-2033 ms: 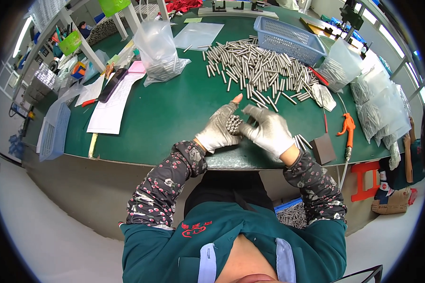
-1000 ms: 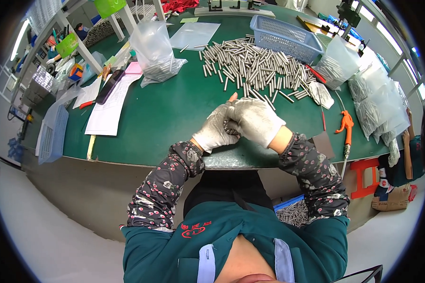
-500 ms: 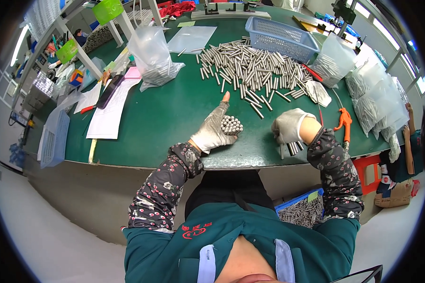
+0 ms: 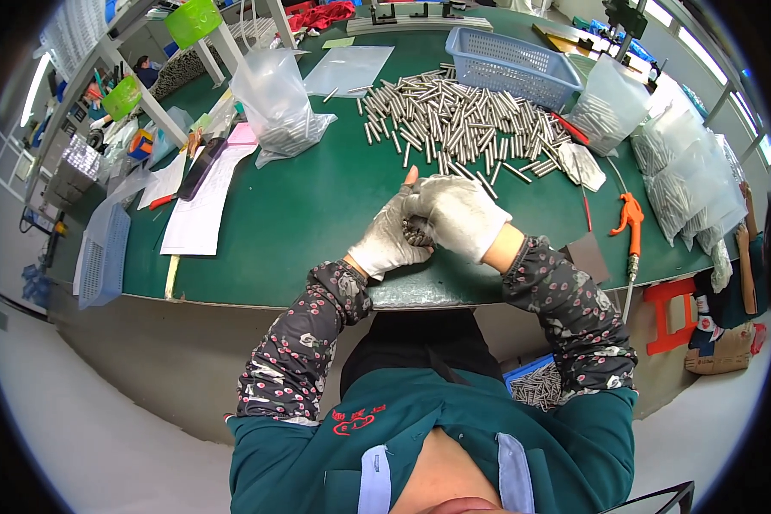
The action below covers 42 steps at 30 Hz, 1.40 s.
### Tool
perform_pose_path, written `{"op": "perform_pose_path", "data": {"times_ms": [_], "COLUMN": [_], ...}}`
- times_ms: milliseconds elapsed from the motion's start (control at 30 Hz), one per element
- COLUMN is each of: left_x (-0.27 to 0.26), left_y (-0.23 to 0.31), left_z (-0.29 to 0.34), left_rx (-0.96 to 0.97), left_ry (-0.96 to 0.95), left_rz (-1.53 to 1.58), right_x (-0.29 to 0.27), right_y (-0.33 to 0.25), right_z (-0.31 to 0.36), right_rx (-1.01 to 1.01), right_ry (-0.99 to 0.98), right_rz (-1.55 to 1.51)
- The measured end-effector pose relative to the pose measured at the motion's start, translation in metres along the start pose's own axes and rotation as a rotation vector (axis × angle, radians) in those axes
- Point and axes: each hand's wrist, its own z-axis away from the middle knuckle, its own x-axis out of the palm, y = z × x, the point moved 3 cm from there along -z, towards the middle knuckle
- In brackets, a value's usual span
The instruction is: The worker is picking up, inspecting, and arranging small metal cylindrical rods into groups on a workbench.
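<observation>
Two white-gloved hands meet at the near edge of the green surface (image 4: 300, 214). The left hand (image 4: 390, 236) cups a bundle of short grey metal rods (image 4: 417, 230); the right hand (image 4: 458, 214) closes over it from the side. The rods look stiff, smooth and likely slippery, best gripped around the bundle's middle. Beyond lies a loose heap of identical rods (image 4: 463, 124), a blue plastic basket (image 4: 522, 64) and a clear plastic bag (image 4: 274, 107); nothing lies between hands and heap.

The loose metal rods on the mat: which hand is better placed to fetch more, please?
Probably the right hand: it lies nearer the loose rods, while the left hand cradles the bundle of rods.
</observation>
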Motion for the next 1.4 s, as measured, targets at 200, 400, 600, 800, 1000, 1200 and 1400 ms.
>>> {"op": "perform_pose_path", "data": {"times_ms": [200,400,600,800,1000,1200,1400], "left_x": [-0.017,-0.009,-0.013,-0.007,-0.001,-0.010,-0.016], "left_y": [-0.015,-0.010,-0.018,-0.009,-0.001,-0.012,-0.011], "left_z": [-0.001,-0.001,-0.004,0.001,-0.001,-0.001,0.003], "left_rx": [0.178,-0.074,-0.050,-0.119,-0.009,-0.034,-0.045], "left_ry": [0.043,0.033,0.026,0.041,-0.016,-0.005,0.038], "left_rz": [-0.339,-0.125,-0.159,-0.057,-0.048,-0.057,-0.333], "right_x": [0.014,0.001,0.006,0.009,-0.009,-0.010,-0.042], "right_y": [-0.006,-0.010,0.000,-0.009,0.003,0.008,0.041], "right_z": [-0.011,-0.011,-0.008,-0.009,-0.003,0.001,0.030], "right_rx": [-0.108,-0.167,-0.184,-0.225,-0.003,0.138,0.361], "right_ry": [-0.154,-0.145,-0.079,-0.138,-0.080,0.021,-0.678], "right_rz": [0.250,0.493,0.315,0.426,0.141,-0.108,-0.154]}}
